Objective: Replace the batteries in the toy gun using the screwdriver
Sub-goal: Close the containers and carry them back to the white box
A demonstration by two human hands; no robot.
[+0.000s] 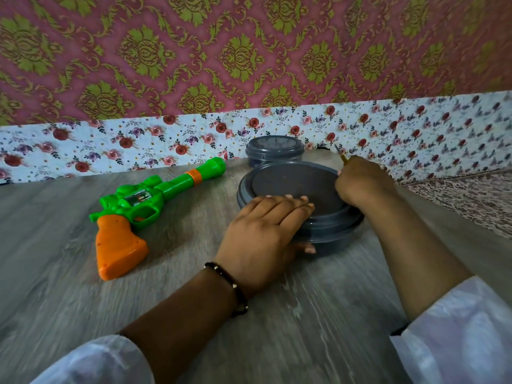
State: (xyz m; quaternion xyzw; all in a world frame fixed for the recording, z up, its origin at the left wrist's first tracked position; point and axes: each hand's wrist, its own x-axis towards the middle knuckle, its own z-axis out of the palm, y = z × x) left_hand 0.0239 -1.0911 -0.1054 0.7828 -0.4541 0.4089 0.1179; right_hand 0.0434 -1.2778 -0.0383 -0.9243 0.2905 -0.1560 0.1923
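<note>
The green and orange plastic toy gun (144, 205) lay untouched on the grey wood-grain table (83, 286), left of the large round grey lidded container (297, 202). The left hand (263, 231) rested fingers flat on that lid, thumb against its wall. The right hand (360, 181) was clenched round a thin screwdriver (340, 154) (only tip and yellowish shaft showed). Judged early: no screw loosened, no batteries visible; a smaller grey container (274, 149) stood behind.

The green and orange toy gun (138, 202) is lying flat on the bench (83, 286); the screwdriver (341, 154) tip is sticking up from the right hand (360, 181).
</note>
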